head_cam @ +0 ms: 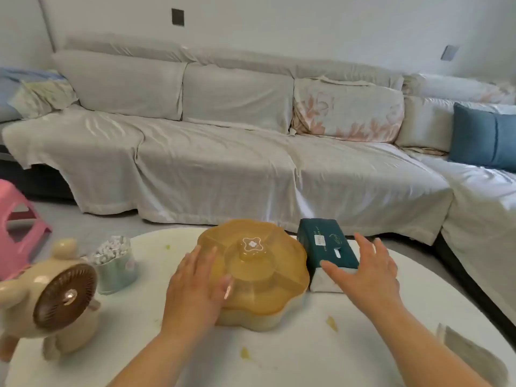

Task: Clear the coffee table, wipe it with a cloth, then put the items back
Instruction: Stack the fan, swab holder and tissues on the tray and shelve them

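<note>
Left hand (195, 289) lies flat against the left side of the amber snack box (268, 275), fingers straight and slightly spread, not curled round it. Right hand (365, 272) is spread open at the near end of the tissue pack (324, 241), just right of the box; contact cannot be confirmed. The box sits mid-way on the coffee table (307, 353), lid on. Assessment: rigid, smooth plastic, likely light but wide, lid possibly loose. Grip both sides low at the base, not the knob.

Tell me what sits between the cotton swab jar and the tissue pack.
In the head view, the amber flower-shaped snack box sits between the cotton swab jar and the tissue pack, with the left hand resting on its lid.
</note>
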Action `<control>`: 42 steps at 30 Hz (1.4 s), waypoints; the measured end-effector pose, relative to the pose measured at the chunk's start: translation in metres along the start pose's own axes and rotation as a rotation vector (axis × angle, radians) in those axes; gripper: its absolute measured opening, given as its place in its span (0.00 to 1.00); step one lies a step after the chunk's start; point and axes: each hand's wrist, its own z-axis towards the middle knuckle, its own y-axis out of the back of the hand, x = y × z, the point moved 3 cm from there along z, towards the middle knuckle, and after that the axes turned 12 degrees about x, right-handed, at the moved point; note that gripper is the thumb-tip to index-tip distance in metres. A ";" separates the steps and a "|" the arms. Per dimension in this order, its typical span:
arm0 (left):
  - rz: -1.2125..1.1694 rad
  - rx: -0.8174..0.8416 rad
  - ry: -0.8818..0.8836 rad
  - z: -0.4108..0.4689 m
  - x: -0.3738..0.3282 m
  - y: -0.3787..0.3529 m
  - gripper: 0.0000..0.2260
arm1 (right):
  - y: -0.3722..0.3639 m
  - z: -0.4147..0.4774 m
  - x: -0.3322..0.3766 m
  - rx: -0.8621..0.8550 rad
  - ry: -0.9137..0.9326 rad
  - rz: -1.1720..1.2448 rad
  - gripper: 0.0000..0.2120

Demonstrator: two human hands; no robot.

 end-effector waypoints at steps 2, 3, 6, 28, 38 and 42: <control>-0.133 -0.044 0.138 0.009 0.015 -0.006 0.31 | -0.015 0.012 -0.005 -0.070 -0.013 -0.076 0.41; -0.207 -0.031 0.178 0.017 0.023 -0.009 0.34 | -0.023 0.021 -0.006 -0.077 -0.016 -0.104 0.42; -0.447 0.058 0.130 0.028 0.033 -0.017 0.31 | -0.045 0.036 -0.016 -0.058 -0.056 -0.087 0.42; -0.407 0.077 0.041 0.025 0.040 -0.023 0.37 | -0.038 0.014 0.006 -0.434 0.418 0.230 0.28; -0.395 0.056 0.031 0.022 0.038 -0.025 0.31 | -0.053 0.011 0.014 -0.284 0.333 0.173 0.27; -0.395 0.056 0.026 0.022 0.038 -0.026 0.32 | -0.059 0.008 0.021 -0.241 0.349 0.119 0.32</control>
